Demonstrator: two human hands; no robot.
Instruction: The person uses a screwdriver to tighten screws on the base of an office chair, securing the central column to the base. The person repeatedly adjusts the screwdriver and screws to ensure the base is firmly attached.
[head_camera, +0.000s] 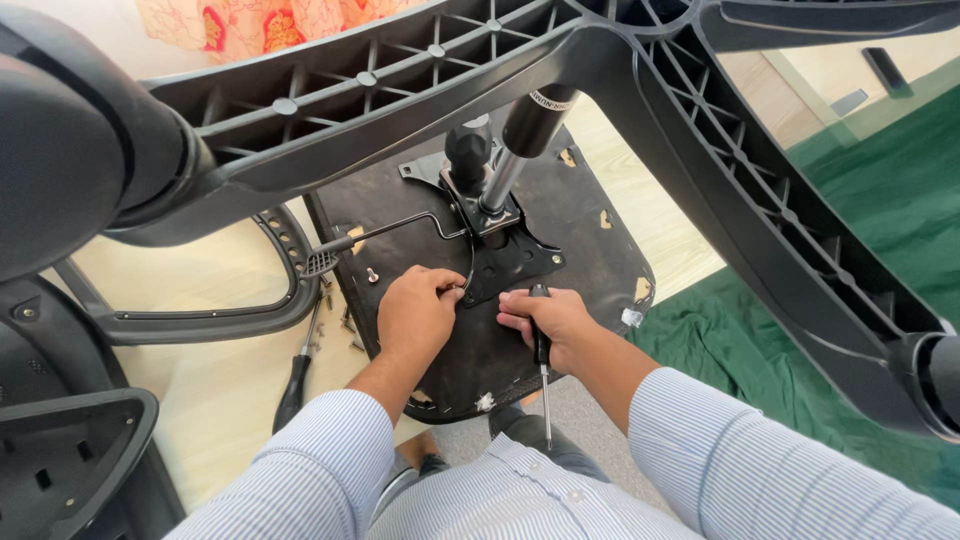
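Pale wood flooring and a green cloth lie under an upturned black chair seat. On its metal mechanism plate, the left hand pinches a thin wire lever at the plate's edge. Just beside it, the right hand is clenched around a screwdriver, shaft pointing back toward the person. Fingers cover the screw area; the chair base crosses overhead.
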